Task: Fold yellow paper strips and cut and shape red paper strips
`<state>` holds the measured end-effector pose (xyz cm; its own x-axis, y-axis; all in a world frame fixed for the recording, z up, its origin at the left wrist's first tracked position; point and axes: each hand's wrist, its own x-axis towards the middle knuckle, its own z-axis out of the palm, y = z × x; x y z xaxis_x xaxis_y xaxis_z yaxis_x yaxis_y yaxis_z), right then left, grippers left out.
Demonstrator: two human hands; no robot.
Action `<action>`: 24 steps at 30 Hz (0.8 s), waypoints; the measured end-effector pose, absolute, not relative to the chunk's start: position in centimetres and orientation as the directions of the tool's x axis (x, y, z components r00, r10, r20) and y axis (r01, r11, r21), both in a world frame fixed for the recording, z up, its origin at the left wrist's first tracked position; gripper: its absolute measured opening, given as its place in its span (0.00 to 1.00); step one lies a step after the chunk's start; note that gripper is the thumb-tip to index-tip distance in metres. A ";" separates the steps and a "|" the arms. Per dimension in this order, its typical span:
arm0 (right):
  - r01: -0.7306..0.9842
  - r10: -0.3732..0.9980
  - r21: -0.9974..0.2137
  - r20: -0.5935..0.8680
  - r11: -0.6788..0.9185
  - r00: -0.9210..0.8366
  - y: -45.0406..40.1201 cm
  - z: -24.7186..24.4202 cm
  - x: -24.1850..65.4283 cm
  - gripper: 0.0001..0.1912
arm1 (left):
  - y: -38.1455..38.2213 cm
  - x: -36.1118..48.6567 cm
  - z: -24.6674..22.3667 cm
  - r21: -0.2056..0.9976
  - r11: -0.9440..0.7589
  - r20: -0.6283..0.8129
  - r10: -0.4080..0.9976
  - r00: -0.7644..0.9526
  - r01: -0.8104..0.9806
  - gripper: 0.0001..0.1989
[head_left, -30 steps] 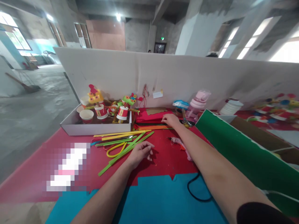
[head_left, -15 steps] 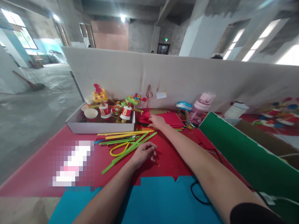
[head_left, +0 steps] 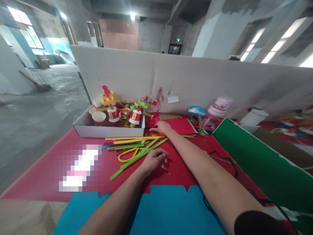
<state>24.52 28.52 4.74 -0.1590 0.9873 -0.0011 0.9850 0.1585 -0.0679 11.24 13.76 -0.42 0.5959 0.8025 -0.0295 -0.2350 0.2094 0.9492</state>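
Observation:
My left hand (head_left: pixel 154 160) hovers or rests over the red table cover, beside the long green paper strips (head_left: pixel 137 159), its fingers loosely curled with nothing visible between them. Further back, my right hand (head_left: pixel 161 127) reaches to the red paper sheets (head_left: pixel 179 125), near the right end of the white box; its fingers are partly spread, and nothing shows in them. Yellow strips (head_left: pixel 132 140) and a bent yellow fuzzy stem (head_left: pixel 119 157) lie left of my hands.
The white box (head_left: pixel 109 131) holds paper cups (head_left: pixel 99 118) and cup figures. Behind stand a pink bottle (head_left: pixel 216 111) and a tape roll. A green board (head_left: pixel 259 163) borders the right side. Blue sheets (head_left: pixel 176 209) cover the front edge; a black cable lies there.
The whole view has shifted slightly, moving the scene to the right. My right hand sits a little further left and lower against the red paper. My left hand has barely moved.

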 end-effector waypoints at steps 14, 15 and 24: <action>0.895 0.957 -0.400 0.277 0.196 -0.086 30.0 2.5 26.9 0.25 | 13.8 11.2 -0.3 0.953 0.210 -0.039 0.798 0.601 -0.216 0.18; 0.878 0.962 -0.448 0.269 0.167 -0.046 29.9 2.9 27.1 0.28 | 13.8 11.2 -0.3 0.955 0.205 -0.039 0.799 0.599 -0.212 0.18; 0.811 0.941 -0.564 0.335 0.156 0.052 29.6 9.6 29.7 0.28 | 13.7 11.1 -0.3 0.952 0.192 -0.009 0.794 0.608 -0.237 0.19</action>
